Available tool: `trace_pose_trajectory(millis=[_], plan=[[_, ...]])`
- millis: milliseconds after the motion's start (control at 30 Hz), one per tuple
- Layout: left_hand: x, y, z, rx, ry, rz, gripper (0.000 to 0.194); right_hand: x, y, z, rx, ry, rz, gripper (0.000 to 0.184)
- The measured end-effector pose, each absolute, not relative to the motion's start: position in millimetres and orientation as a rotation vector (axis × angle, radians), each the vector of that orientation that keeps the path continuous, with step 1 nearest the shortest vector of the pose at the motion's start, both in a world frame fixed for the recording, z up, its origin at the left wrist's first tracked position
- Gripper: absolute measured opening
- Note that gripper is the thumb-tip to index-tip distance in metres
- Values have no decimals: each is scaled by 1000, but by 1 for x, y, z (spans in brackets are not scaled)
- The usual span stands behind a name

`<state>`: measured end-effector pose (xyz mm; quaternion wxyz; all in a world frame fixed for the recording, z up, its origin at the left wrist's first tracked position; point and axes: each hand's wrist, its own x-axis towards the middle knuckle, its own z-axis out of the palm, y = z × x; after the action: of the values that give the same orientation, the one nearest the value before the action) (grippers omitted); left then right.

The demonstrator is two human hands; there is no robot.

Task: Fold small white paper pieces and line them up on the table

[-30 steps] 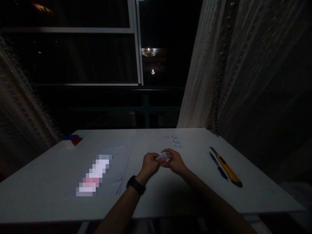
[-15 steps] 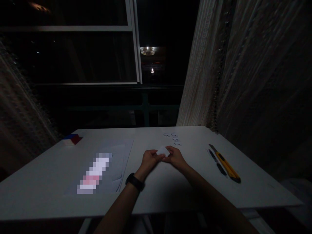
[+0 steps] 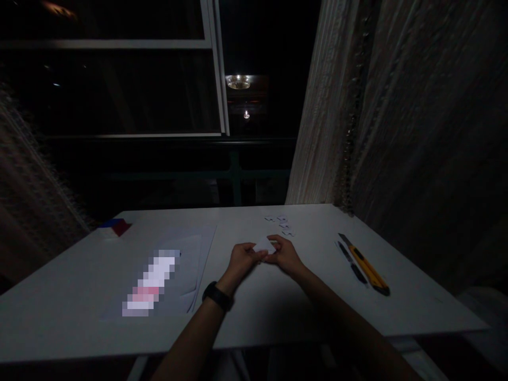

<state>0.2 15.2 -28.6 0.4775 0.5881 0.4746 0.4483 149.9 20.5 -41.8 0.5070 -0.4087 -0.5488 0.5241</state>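
Observation:
Between my two hands, a small piece of white paper (image 3: 263, 245) is held up over the middle of the table, its top edge coming to a peak. My left hand (image 3: 243, 259), with a dark band on its wrist, pinches the paper's left side. On the other side, the fingers and thumb of my right hand (image 3: 286, 255) are closed on the paper. Both thumbs meet near its lower edge. Just beyond my hands lie several small white paper pieces (image 3: 284, 226) with dark marks, too small to make out.
A yellow utility knife (image 3: 367, 267) and a pen (image 3: 351, 263) lie on the right of the white table (image 3: 301, 317). Paper sheets (image 3: 190, 264) and a blurred-out bright object (image 3: 154, 280) are on the left. A blue, red and white block (image 3: 115, 227) sits at the far left.
The view has shifted slightly. My right index finger sits a little higher along the paper's edge; both hands still hold the paper in the same place.

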Motion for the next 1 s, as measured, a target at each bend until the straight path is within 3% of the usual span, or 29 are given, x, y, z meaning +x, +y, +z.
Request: trace_pose_trajectory(millis=[600, 1000], plan=[[5, 6, -17, 1201, 1096, 1253, 42, 149, 11, -26, -934, -1240, 1424, 63], [3, 10, -20, 1062, 1016, 1247, 40, 149, 15, -32, -904, -1255, 1275, 63]])
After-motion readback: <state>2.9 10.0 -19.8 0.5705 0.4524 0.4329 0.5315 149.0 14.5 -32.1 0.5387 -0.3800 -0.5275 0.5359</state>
